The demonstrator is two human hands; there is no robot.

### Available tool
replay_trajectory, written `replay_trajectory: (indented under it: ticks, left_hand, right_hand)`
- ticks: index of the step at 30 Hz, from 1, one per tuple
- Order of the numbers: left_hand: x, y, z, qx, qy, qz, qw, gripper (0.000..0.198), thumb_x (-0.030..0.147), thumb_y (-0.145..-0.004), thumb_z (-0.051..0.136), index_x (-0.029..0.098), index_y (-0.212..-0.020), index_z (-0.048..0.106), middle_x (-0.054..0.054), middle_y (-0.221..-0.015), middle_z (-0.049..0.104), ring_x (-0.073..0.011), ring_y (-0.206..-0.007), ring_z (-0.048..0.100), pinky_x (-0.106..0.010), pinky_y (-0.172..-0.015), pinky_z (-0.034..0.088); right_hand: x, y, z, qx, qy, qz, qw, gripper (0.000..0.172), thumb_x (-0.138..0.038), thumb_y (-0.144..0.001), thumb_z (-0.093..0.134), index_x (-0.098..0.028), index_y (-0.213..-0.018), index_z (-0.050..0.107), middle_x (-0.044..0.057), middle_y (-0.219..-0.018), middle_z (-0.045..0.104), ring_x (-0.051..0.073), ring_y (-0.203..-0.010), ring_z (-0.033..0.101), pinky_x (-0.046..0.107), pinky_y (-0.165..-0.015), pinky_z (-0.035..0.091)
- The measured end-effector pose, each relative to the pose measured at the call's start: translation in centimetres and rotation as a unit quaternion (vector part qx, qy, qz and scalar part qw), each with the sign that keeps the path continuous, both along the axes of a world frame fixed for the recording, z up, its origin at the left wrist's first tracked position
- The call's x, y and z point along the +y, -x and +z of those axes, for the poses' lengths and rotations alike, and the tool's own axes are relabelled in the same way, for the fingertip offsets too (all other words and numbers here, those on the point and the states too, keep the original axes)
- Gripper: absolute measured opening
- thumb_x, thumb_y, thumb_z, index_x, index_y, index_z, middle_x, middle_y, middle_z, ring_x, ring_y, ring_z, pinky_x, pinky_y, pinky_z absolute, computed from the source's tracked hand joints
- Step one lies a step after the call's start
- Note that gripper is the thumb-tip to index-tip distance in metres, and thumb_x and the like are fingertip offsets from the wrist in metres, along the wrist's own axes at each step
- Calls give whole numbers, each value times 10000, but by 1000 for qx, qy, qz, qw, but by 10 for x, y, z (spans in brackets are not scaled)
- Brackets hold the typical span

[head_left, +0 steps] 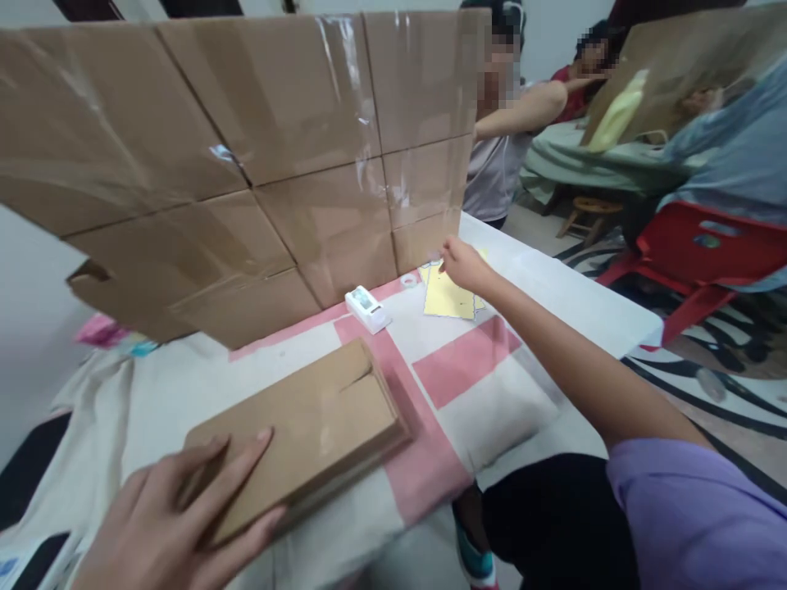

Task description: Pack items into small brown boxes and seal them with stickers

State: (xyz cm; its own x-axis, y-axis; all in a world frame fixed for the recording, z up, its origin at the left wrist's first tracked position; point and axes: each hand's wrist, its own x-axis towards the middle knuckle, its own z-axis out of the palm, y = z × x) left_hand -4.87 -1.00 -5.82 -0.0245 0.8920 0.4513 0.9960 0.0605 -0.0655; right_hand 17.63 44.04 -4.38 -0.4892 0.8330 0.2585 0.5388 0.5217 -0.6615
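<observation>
A flat brown cardboard box [307, 426] lies closed on the cloth-covered table at the lower centre. My left hand [178, 516] grips its near left end, fingers over the top and thumb along the front side. My right hand [462, 266] is stretched out over several yellow paper sheets [448, 297], its fingers curled together in a pinch. What that pinch holds, if anything, I cannot make out. Between the box and the sheets sits a small white box [367, 309] with a printed top. A small roll of tape [408, 281] lies left of the sheets.
A tall taped cardboard partition [320, 147] stands across the table's back. Behind it is another person [501, 164]. A red chair [719, 246], a wooden stool [589, 220] and another table with a yellow bottle [618, 115] are at right. Pink packaging [102, 330] lies far left.
</observation>
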Motion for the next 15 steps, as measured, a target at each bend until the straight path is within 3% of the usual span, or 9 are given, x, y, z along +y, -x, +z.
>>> replay_trajectory:
  ticks: [3, 5, 8, 12, 15]
  left_hand:
    - [6, -12, 12, 35, -19, -11, 999, 631, 629, -892, 542, 330, -1447, 529, -123, -1121, 578, -320, -957, 579, -495, -845, 487]
    - [11, -20, 16, 58, -39, -10, 997, 588, 598, -904, 547, 277, -1393, 594, -137, -1100, 564, -319, -943, 560, -478, -827, 483]
    - [13, -32, 19, 73, -52, 5, 996, 541, 592, -913, 537, 246, -1308, 667, -139, -1075, 558, -305, -906, 531, -449, -788, 478]
    - [8, -37, 19, 57, -50, 20, 997, 545, 614, -907, 539, 247, -1284, 684, -135, -1081, 564, -301, -961, 544, -437, -832, 476]
    - [6, -34, 18, 57, -38, 20, 997, 540, 594, -906, 562, 231, -1287, 681, -146, -1098, 563, -301, -1001, 552, -441, -876, 470]
  right_hand:
    - [-81, 16, 13, 35, 154, 103, 982, 161, -98, -965, 413, -192, -854, 481, 51, -866, 718, 119, -590, 643, 221, -575, 426]
    - [-128, 19, 16, 28, 202, 131, 970, 153, -104, -932, 478, -185, -805, 503, 25, -771, 708, 108, -536, 647, 201, -534, 404]
    - [-183, 10, 8, 39, 201, 59, 977, 152, -124, -901, 521, -179, -761, 538, 20, -709, 687, 127, -535, 663, 211, -544, 405]
    - [-233, -13, -13, 63, 135, -112, 982, 152, -172, -947, 477, -184, -832, 575, 88, -896, 723, 197, -771, 710, 256, -647, 428]
    - [-254, -22, -19, 19, 118, -87, 989, 130, -182, -967, 479, -187, -893, 586, 117, -923, 721, 247, -894, 694, 286, -699, 417]
